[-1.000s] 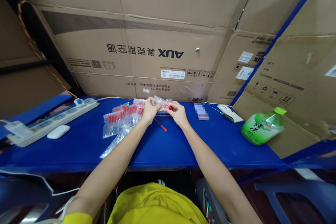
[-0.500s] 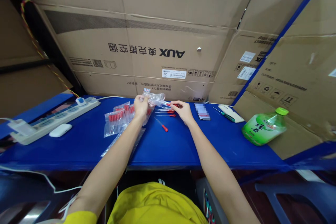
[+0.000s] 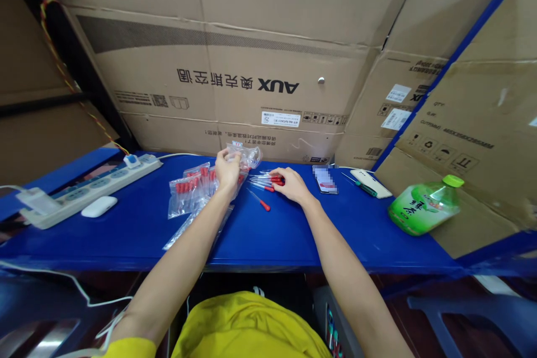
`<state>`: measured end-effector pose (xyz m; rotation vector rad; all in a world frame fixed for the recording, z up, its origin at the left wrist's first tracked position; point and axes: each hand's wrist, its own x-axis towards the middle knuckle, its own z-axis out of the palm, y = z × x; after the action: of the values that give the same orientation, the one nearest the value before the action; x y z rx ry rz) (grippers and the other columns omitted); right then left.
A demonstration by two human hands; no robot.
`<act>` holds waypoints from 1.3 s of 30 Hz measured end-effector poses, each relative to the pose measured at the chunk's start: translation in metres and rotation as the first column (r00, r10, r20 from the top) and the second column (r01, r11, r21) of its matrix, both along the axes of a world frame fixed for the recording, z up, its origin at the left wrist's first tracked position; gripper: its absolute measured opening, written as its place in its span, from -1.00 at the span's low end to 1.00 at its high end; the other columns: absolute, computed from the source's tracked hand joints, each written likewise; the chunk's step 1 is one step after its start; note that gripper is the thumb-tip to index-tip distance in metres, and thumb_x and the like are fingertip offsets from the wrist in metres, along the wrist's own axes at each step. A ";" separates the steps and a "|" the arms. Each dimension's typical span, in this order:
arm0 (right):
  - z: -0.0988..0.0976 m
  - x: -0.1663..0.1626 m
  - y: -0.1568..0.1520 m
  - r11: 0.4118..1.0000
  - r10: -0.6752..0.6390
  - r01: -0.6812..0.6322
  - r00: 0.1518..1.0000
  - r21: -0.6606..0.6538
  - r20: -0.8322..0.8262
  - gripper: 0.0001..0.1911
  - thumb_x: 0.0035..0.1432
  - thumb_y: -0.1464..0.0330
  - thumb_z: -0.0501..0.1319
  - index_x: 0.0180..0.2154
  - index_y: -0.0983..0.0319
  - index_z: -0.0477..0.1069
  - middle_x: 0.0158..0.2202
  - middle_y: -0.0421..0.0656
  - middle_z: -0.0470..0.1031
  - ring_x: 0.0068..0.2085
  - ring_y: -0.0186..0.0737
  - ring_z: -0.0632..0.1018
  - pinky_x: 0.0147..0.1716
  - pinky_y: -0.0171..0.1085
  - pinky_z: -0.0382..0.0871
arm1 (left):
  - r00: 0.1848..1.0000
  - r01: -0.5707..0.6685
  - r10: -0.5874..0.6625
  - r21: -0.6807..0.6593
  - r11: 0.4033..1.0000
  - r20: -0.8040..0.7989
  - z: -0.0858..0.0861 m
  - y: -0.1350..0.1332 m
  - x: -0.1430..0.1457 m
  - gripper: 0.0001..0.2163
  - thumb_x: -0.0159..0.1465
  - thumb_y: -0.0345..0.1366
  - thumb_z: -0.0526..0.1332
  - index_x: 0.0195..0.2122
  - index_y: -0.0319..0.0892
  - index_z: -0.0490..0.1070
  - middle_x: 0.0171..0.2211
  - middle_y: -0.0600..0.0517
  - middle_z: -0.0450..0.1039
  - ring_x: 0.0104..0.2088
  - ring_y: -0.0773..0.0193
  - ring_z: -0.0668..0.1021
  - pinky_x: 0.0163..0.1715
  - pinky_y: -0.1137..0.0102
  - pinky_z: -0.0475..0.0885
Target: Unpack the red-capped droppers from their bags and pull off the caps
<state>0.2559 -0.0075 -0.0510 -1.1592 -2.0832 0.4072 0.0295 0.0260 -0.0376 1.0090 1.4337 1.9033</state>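
Observation:
My left hand (image 3: 227, 170) is closed on a clear plastic bag (image 3: 245, 155), held up near the back of the table with its open end towards the right. My right hand (image 3: 291, 184) reaches into a small pile of glass droppers (image 3: 262, 180) with red rubber bulbs. Its thumb and fingers curl around a red bulb (image 3: 277, 179); how many it grips is hard to make out. One loose dropper (image 3: 264, 205) lies apart, nearer to me. Filled bags of red-bulbed droppers (image 3: 184, 193) lie left of my left hand, and flat clear bags (image 3: 180, 235) stick out under my left forearm.
On the left are a power strip (image 3: 94, 184) and a white earphone case (image 3: 99, 207). To the right lie a phone (image 3: 324, 180), a green-handled screwdriver (image 3: 366, 188), a pale flat object (image 3: 375, 183) and a green tea bottle (image 3: 423, 207). Cardboard (image 3: 235, 106) walls the back.
My right hand has moved from the bag's mouth down to the pile of droppers. The dropper it held at the bag is no longer between its fingers there. My left hand still holds the bag.

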 end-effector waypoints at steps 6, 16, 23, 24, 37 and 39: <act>-0.004 0.003 0.004 0.994 -0.097 0.099 0.994 0.045 -0.048 -0.71 0.15 0.36 0.38 -0.06 0.07 0.60 -0.09 -0.11 0.65 0.03 0.01 0.51 0.10 0.00 0.35 | 0.949 0.292 -0.291 0.007 0.956 0.119 0.009 -0.009 0.013 -0.65 0.18 -0.19 0.39 -0.03 -0.12 0.44 -0.06 -0.06 0.55 -0.42 0.28 0.62 -0.48 0.41 0.50; -0.003 -0.021 0.007 0.936 -0.142 -0.160 0.642 -0.313 -0.753 -0.40 -0.05 -0.04 0.47 -0.09 0.21 0.52 -0.33 -0.11 0.67 -0.18 -0.04 0.68 -0.09 -0.13 0.52 | 0.753 0.601 -0.590 0.061 0.797 0.290 0.013 -0.023 0.026 -0.46 0.05 -0.16 0.52 0.05 -0.04 0.42 -0.07 -0.04 0.60 -0.21 0.21 0.64 -0.34 0.39 0.56; 0.003 -0.013 0.008 0.952 -0.198 -0.086 0.558 -0.294 -0.806 -0.52 -0.16 0.04 0.52 -0.28 0.20 0.52 -0.43 -0.21 0.58 -0.34 -0.21 0.58 -0.29 -0.26 0.45 | 0.854 0.449 -0.445 0.052 0.892 0.270 0.023 -0.018 0.010 -0.53 0.05 -0.24 0.49 0.01 -0.09 0.50 -0.07 -0.06 0.61 -0.20 0.22 0.62 -0.39 0.47 0.46; 0.003 -0.014 0.008 0.954 -0.192 -0.087 0.561 -0.288 -0.805 -0.54 -0.15 0.05 0.51 -0.29 0.20 0.52 -0.44 -0.22 0.57 -0.35 -0.22 0.57 -0.31 -0.27 0.44 | 0.857 0.435 -0.430 0.049 0.899 0.285 0.024 -0.017 0.008 -0.54 0.04 -0.27 0.48 0.00 -0.09 0.51 -0.08 -0.07 0.62 -0.20 0.23 0.63 -0.40 0.48 0.44; 0.010 -0.012 0.002 0.969 -0.113 -0.097 0.645 -0.228 -0.756 -0.61 0.08 -0.01 0.36 -0.28 0.17 0.49 -0.42 -0.25 0.50 -0.40 -0.27 0.47 -0.39 -0.31 0.35 | 0.929 0.367 -0.365 0.033 0.930 -0.053 0.021 -0.012 0.004 -0.75 0.13 -0.14 0.41 -0.28 -0.20 0.55 -0.41 0.02 0.50 -0.52 0.36 0.43 -0.56 0.48 0.29; 0.010 -0.013 0.002 0.971 -0.132 -0.071 0.637 -0.228 -0.760 -0.56 0.05 -0.04 0.39 -0.26 0.19 0.51 -0.43 -0.24 0.52 -0.41 -0.26 0.48 -0.39 -0.31 0.35 | 0.921 0.371 -0.363 0.040 0.928 -0.142 0.022 -0.014 0.006 -0.77 0.17 -0.13 0.37 -0.30 -0.19 0.53 -0.44 0.03 0.48 -0.54 0.36 0.41 -0.57 0.47 0.27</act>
<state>0.2432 -0.0056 -0.0410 -0.9026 -1.2598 0.9742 0.0354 0.0118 -0.0161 1.3533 1.1548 1.6419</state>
